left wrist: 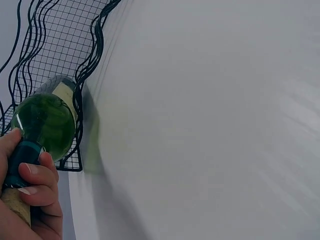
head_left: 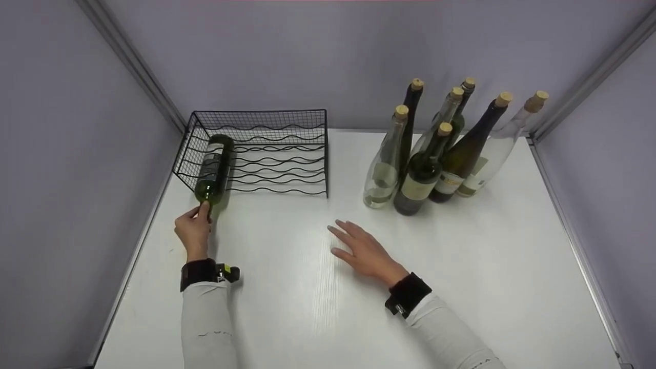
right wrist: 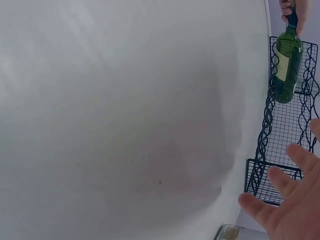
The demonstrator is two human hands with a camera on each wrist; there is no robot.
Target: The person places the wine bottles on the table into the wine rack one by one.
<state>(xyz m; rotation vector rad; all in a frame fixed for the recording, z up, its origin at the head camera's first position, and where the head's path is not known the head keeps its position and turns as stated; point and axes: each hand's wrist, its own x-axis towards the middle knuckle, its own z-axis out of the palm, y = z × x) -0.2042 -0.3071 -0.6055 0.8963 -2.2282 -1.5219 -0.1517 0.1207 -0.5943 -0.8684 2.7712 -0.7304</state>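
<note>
A green wine bottle (head_left: 208,177) with a pale label lies on its side in the black wire rack (head_left: 277,192), at the left end, its neck pointing toward me. My left hand (head_left: 193,230) grips that neck; in the left wrist view the fingers (left wrist: 40,175) curl round the dark collar just above the cork (left wrist: 16,204). Over the table in the middle, my right hand (head_left: 366,253) is held with fingers spread and nothing in it. The right wrist view shows the bottle (right wrist: 288,65) within the rack (right wrist: 280,125), beyond the right hand's spread fingers.
Several corked bottles stand together at the back right, among them a clear bottle (head_left: 382,177), a dark green bottle (head_left: 417,187) and an amber-brown bottle (head_left: 464,154). The white table (head_left: 287,287) is bounded by grey panels (head_left: 318,56) at the back and sides.
</note>
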